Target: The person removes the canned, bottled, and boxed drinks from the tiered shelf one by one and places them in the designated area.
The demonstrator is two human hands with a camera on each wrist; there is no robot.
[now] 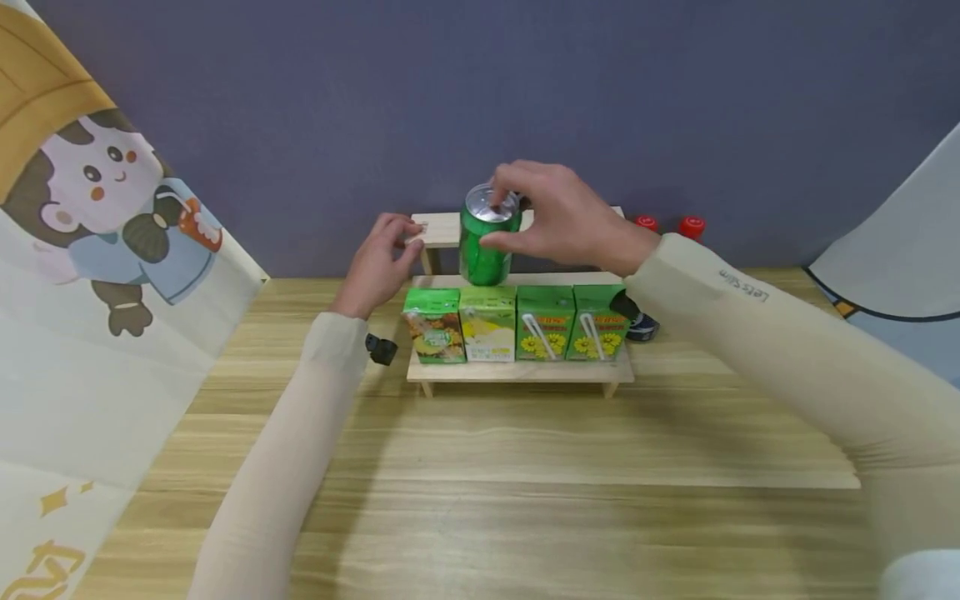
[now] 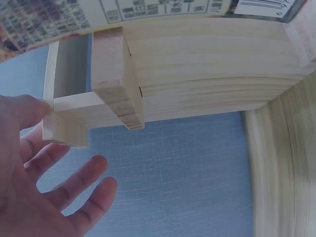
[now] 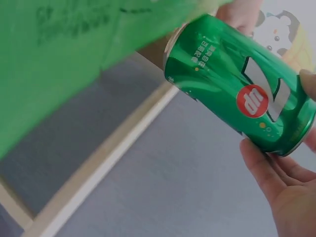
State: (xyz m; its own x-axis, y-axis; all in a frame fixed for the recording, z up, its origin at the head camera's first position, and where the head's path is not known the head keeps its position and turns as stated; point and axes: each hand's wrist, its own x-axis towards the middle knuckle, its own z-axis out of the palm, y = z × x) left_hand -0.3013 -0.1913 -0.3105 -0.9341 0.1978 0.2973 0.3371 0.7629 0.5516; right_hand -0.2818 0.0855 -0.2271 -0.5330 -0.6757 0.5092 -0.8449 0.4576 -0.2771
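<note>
A green soda can [image 1: 486,242] with a silver top is in my right hand [image 1: 558,212], thumb and fingers gripping it near the top. In the right wrist view the can [image 3: 242,89] shows a red round logo, and the right hand [image 3: 291,192] is around its top end. The can is at the two-tier wooden shelf, in front of part of the upper board [image 1: 438,228]; I cannot tell whether it touches the wood. My left hand [image 1: 381,260] pinches the left end of that upper board, thumb and index finger at the wood [image 2: 66,131].
Several drink cartons [image 1: 487,329] stand in a row on the lower board [image 1: 517,372]. Behind the right forearm are red-capped bottles [image 1: 692,226] and a dark object [image 1: 642,327]. A blue-grey wall [image 1: 480,92] rises behind; the wood-grain table [image 1: 480,500] stretches in front.
</note>
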